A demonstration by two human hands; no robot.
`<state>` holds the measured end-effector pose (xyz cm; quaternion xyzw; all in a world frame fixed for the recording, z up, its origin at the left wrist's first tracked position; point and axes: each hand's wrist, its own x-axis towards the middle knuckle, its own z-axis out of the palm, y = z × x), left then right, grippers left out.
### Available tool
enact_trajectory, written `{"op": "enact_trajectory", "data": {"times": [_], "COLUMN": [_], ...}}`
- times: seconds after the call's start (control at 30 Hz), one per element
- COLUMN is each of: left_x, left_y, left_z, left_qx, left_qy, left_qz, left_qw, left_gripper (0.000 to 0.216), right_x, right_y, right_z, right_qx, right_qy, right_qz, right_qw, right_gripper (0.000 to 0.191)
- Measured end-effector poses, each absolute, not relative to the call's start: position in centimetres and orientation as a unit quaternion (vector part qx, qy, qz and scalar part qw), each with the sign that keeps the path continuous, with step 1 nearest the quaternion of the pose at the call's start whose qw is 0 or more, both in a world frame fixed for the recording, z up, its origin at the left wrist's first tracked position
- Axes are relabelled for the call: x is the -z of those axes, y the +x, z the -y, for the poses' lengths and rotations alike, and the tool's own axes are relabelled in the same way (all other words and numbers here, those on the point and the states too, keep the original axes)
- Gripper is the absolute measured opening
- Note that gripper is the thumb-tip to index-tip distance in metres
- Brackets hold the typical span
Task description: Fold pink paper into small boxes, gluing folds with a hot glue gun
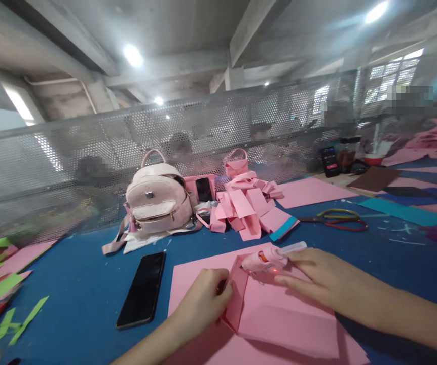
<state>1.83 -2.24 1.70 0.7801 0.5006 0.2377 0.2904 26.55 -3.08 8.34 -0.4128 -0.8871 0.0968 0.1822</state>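
My left hand is closed on the raised left flap of a folded pink paper piece, fingers curled around its edge. My right hand holds a small pink glue gun by its rear, thumb and fingers on either side. A red light glows on the gun, and a clear glue stick pokes out of its back end. The nozzle points left, at the upper corner of the flap; I cannot tell whether it touches. Under the folded piece lies a larger pink sheet.
Left of the sheets a black phone lies on the blue table. Behind stand a pale pink backpack and a pile of pink paper pieces. Scissors lie at right. Perforated metal panels border the back.
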Motion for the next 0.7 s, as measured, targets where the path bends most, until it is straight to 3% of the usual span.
{"op": "enact_trajectory", "data": {"times": [0.17,0.37,0.7], "left_x": [-1.67,-1.36,-1.93], "left_y": [1.84,1.79,2.04], "left_z": [2.47,2.40,2.36], "left_qx": [-0.243,-0.259,-0.265], "left_qy": [0.782,0.774,0.754], "left_qz": [-0.493,-0.486,-0.494], "left_qw": [0.295,0.313,0.342], "left_gripper": [0.024,0.020,0.021], "right_x": [-8.14,-8.18,-7.71], "right_y": [26.82,26.91,27.00], "right_z": [2.94,2.95,3.42], "right_qx": [-0.064,-0.111,-0.129], "right_qy": [-0.401,-0.393,-0.420], "right_qz": [0.894,0.896,0.891], "right_qw": [0.191,0.177,0.117], "right_gripper": [0.057,0.043,0.044]}}
